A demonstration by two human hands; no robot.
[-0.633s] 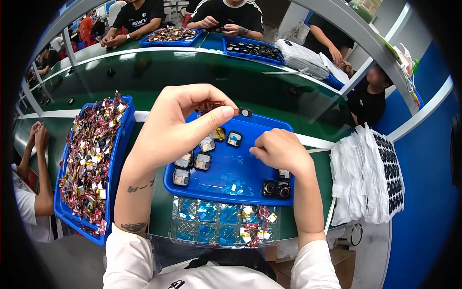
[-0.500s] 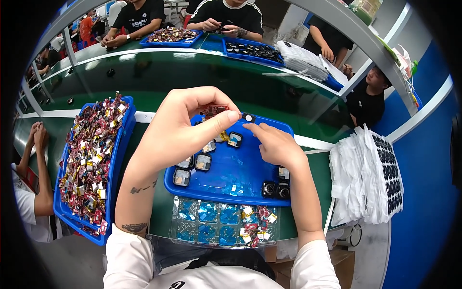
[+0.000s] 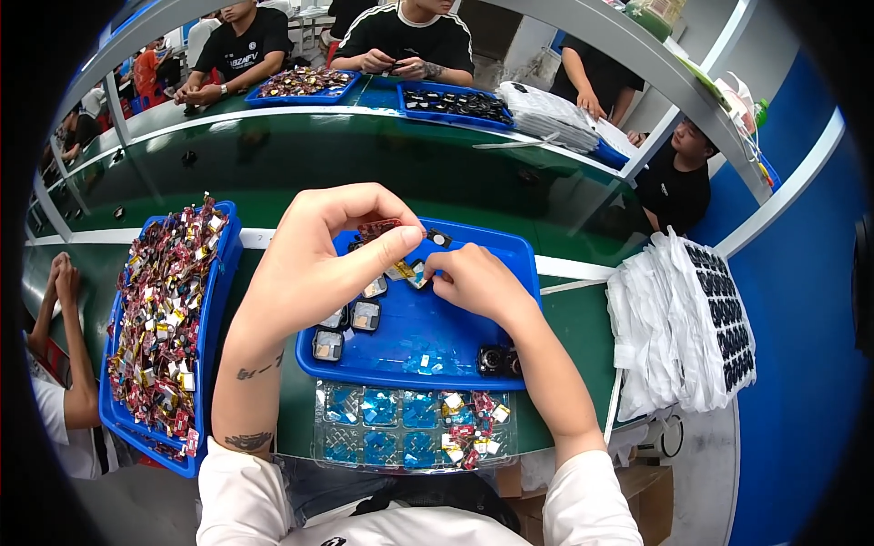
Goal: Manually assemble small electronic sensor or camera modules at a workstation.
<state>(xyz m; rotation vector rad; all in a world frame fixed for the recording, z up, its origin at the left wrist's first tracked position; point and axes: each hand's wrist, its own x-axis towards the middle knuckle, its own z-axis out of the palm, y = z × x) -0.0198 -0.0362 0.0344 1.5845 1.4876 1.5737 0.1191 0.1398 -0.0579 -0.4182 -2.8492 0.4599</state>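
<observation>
My left hand point(image 3: 332, 246) is raised over the far left of a blue tray point(image 3: 446, 328). Thumb and fingers close on a red circuit board point(image 3: 378, 227), partly hidden by the hand. Just beyond the thumb tip shows a small black piece point(image 3: 439, 238) with a pale round spot; whether it joins the board I cannot tell. A yellow-wrapped part point(image 3: 401, 270) shows below the thumb. My right hand point(image 3: 482, 284) has its fingertips pinched at the edge of a small square case point(image 3: 419, 271). More square black cases point(image 3: 365, 316) lie along the tray's left side.
On the left, a blue bin point(image 3: 214, 337) is heaped with red boards and wired parts. A clear compartment tray point(image 3: 401, 450) lies nearest me. Black parts point(image 3: 492, 360) sit at the tray's right. White packaging sheets point(image 3: 651, 328) are stacked right. Other people sit across the green bench point(image 3: 510, 187).
My right hand has moved from beside the left thumb down to the square case, its fingers now curled there. The left hand keeps the circuit board. The whole view has shifted slightly.
</observation>
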